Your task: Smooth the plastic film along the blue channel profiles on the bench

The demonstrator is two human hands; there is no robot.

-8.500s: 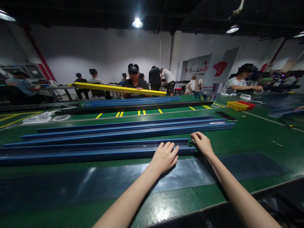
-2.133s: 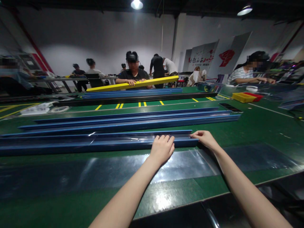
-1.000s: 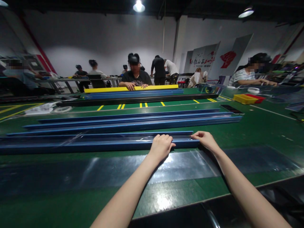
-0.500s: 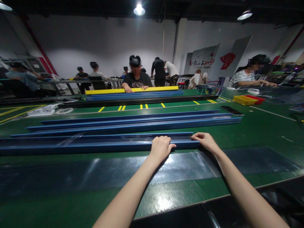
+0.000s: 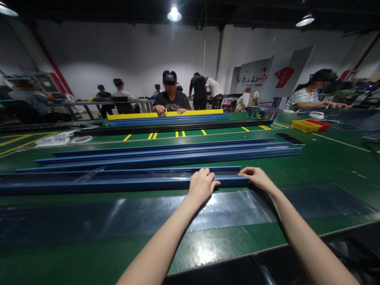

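A long blue channel [image 5: 142, 182] lies across the green table, with clear film inside it. My left hand [image 5: 202, 185] rests over its front wall near the right end, fingers curled onto the channel. At the channel's right end, my right hand [image 5: 257, 178] is closed, thumb and fingertips pinching at the end; what lies between them is too small to make out. In front of the channel, a wide strip of clear film [image 5: 225, 206] lies flat beneath my forearms.
More blue channels [image 5: 166, 154] lie behind. Farther off are a black bar [image 5: 178, 126], a yellow bar [image 5: 202, 112] and a seated person [image 5: 170, 97] handling it. A phone [image 5: 289, 138], a yellow tray [image 5: 305, 125] and a red tray [image 5: 322, 124] sit at right.
The person across the table has raised one hand slightly off the yellow bar, with a small white item now visible at it. My own hands have barely moved.
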